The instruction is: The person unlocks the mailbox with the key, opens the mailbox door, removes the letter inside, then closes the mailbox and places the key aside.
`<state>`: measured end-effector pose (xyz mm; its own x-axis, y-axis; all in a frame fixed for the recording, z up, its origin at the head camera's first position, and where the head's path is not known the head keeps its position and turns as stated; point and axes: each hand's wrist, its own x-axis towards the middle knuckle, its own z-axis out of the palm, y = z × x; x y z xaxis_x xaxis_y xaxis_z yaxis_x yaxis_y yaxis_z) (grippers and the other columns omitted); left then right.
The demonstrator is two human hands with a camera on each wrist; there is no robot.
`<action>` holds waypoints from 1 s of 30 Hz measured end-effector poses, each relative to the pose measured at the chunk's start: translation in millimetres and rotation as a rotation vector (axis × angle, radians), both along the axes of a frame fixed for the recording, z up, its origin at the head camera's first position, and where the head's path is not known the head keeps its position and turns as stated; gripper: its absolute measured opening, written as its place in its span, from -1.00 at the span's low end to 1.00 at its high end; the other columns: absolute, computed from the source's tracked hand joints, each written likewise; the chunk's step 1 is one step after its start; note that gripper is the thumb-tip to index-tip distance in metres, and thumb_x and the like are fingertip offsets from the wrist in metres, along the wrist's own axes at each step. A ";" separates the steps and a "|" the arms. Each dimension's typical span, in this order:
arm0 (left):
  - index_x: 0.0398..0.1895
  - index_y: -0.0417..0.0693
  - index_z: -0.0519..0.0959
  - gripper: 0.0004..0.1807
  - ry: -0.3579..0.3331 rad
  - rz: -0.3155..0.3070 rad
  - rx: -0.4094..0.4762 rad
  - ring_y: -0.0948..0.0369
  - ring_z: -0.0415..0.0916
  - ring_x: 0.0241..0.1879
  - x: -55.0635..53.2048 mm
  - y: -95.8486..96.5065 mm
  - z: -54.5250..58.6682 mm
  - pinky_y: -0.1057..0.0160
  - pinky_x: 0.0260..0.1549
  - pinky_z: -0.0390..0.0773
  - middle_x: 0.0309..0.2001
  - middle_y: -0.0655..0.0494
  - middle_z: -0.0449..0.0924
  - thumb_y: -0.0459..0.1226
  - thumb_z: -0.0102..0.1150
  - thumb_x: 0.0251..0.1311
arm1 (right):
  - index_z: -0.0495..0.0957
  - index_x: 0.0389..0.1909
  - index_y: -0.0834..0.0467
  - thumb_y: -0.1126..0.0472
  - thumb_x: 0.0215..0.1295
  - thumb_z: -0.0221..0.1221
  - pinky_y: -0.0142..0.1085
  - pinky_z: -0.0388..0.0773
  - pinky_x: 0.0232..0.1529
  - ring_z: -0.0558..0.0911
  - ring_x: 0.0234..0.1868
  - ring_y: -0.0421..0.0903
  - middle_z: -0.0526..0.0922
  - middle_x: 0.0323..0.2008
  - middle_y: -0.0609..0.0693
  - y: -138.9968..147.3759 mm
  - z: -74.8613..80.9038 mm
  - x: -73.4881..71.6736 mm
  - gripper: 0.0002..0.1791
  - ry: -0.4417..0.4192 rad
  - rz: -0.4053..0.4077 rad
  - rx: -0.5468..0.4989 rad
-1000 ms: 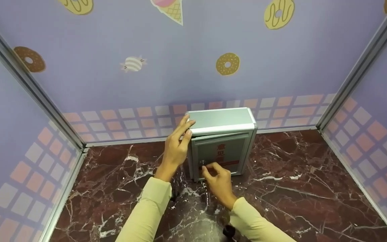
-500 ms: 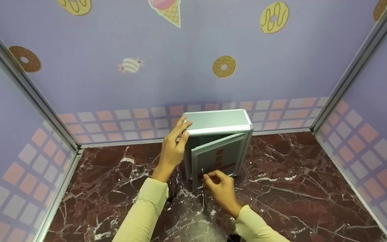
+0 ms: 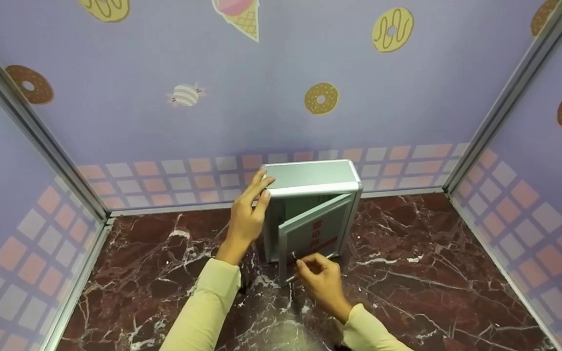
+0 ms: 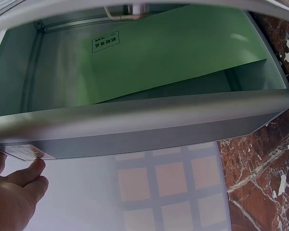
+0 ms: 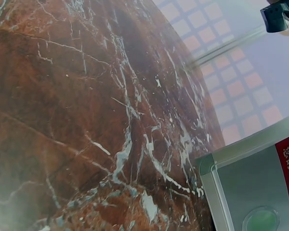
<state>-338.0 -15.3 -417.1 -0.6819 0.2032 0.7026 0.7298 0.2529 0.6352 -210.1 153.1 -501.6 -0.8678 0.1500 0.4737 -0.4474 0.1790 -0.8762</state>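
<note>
A silver metal box [image 3: 310, 175] stands upright, its front door [image 3: 315, 229] swung partly outward from the left edge. Red characters mark the door's face. Inside lies a green sheet or envelope [image 4: 168, 53] with a small printed label. My left hand [image 3: 248, 217] rests at the box's upper left corner, thumb at the front edge and fingers against the side and top. My right hand [image 3: 321, 282] pinches at the small metal lock [image 3: 293, 254] near the door's free edge; the fingertips hide most of what they hold. Only a finger sliver of that hand shows in the right wrist view.
Dark red marbled tabletop [image 3: 417, 273] lies around the box. Close behind it rises a lilac wall [image 3: 261, 107] with donut and candy prints, and side panels stand left and right. A black fitting [image 5: 274, 18] shows at the right wrist view's top corner.
The door has swung outward from nearly closed to partly open, showing the box's inside. My right hand has moved toward me with it. My left hand has stayed at the corner.
</note>
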 end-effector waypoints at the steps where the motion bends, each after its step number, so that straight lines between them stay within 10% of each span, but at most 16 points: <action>1: 0.24 -0.06 0.55 -0.62 -0.001 0.002 0.002 0.16 0.26 0.34 -0.2 -0.2 -0.3 0.13 0.13 0.46 0.40 0.02 0.29 -0.20 -0.05 0.46 | 0.60 -0.45 0.40 0.52 0.20 0.25 -0.40 0.58 -0.52 0.64 -0.54 -0.09 0.67 -0.53 0.21 0.8 -0.4 0.7 -0.94 0.004 0.002 0.005; 12: 0.23 -0.07 0.56 -0.62 -0.009 -0.005 0.018 0.14 0.26 0.35 -1.8 -0.1 -1.4 0.11 0.12 0.47 0.39 0.02 0.30 -0.20 -0.05 0.45 | 0.56 -0.44 0.48 0.58 0.20 0.21 -0.17 0.67 -0.51 0.66 -0.56 0.18 0.64 -0.53 0.30 11.6 -6.1 4.4 -0.94 0.047 0.098 -0.045; 20: 0.22 -0.08 0.56 -0.63 0.004 -0.006 0.031 0.14 0.26 0.34 -1.8 0.6 -1.7 0.11 0.10 0.48 0.39 0.02 0.31 -0.21 -0.05 0.46 | 0.55 -0.43 0.51 0.59 0.21 0.20 0.09 0.63 -0.48 0.67 -0.50 -0.16 0.63 -0.51 0.33 15.5 -9.1 5.3 -0.94 0.053 0.139 -0.093; 30: 0.23 -0.08 0.56 -0.62 -0.008 -0.011 0.036 0.13 0.27 0.34 -0.7 1.7 -1.8 0.11 0.11 0.47 0.39 0.01 0.30 -0.21 -0.05 0.45 | 0.56 -0.43 0.47 0.62 0.20 0.18 -0.05 0.66 -0.52 0.68 -0.53 -0.07 0.63 -0.51 0.31 21.5 -29.4 -2.3 -0.93 0.059 0.132 -0.126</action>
<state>-338.7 -13.5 -418.9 -0.6855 0.1852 0.7041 0.7272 0.2219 0.6496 -212.5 174.6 -530.9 -0.8550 0.0983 0.5092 -0.5112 0.0056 -0.8595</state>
